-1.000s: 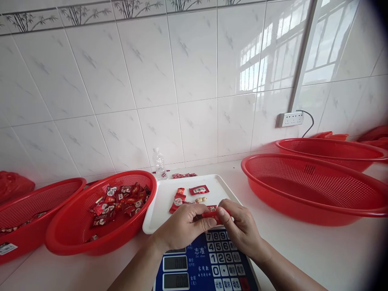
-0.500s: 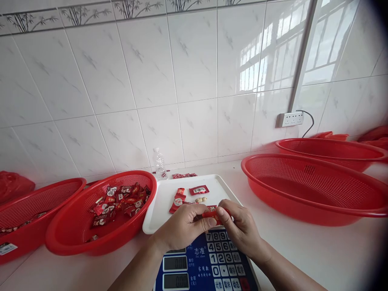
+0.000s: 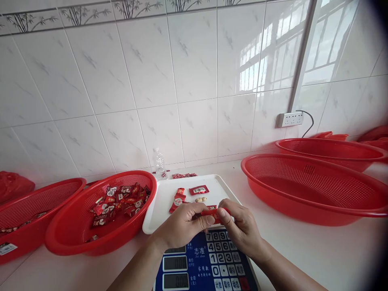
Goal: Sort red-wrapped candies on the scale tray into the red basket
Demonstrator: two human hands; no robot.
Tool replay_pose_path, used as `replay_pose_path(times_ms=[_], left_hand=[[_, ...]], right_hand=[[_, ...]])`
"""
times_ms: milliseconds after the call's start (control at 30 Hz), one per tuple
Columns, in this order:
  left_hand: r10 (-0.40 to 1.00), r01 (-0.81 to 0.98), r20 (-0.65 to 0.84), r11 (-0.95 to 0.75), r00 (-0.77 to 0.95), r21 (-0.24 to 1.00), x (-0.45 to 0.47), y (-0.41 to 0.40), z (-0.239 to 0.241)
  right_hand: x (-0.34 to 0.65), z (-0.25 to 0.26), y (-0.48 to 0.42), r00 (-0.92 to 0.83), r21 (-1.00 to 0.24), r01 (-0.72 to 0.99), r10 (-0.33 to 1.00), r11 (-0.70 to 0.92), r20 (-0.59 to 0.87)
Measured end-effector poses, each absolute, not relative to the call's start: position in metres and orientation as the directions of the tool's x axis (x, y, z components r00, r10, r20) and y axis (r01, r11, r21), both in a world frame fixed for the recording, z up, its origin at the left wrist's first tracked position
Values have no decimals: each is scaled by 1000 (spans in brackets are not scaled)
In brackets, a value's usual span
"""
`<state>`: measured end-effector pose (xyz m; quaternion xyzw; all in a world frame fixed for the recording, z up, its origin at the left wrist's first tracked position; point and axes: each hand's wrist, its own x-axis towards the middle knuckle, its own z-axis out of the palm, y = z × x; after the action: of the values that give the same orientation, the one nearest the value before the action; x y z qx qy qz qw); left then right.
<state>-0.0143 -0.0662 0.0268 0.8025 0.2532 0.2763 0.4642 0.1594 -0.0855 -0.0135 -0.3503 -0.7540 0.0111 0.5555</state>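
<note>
Open counter front-R, big red basket blocks R side, packet-filled basket crowds L (just beside tray)

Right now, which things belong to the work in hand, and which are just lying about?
In use: red packet, pinched between left hand and right hand; white tray with loose packets; scale; basket of packets.
Lying about: water bottle; wall socket; large red basket; rear basket.

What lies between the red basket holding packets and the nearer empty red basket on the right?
In the head view, the white tray lies between them, carrying a few red packets and a peanut.
</note>
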Motion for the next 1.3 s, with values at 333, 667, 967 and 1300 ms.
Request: replay_pose_path(times_ms=[333,667,967,1300], left_hand=[[672,146,199,-420,713,896,-14,-63,23],[679,200,202,-465,706,862,-14,-67,27],[673,197,212,-477,709,857,-14,-67,27],[679,200,191,-454,709,868,-14,-65,24]], right_hand=[[159,-16,-85,-140,-408,526,549,746,824],[161,-15,-82,-129,-420,529,559,738,819],[159,-14,-83,-125,-411,534,549,739,826],[160,-15,-83,-127,-404,540,546,739,828]])
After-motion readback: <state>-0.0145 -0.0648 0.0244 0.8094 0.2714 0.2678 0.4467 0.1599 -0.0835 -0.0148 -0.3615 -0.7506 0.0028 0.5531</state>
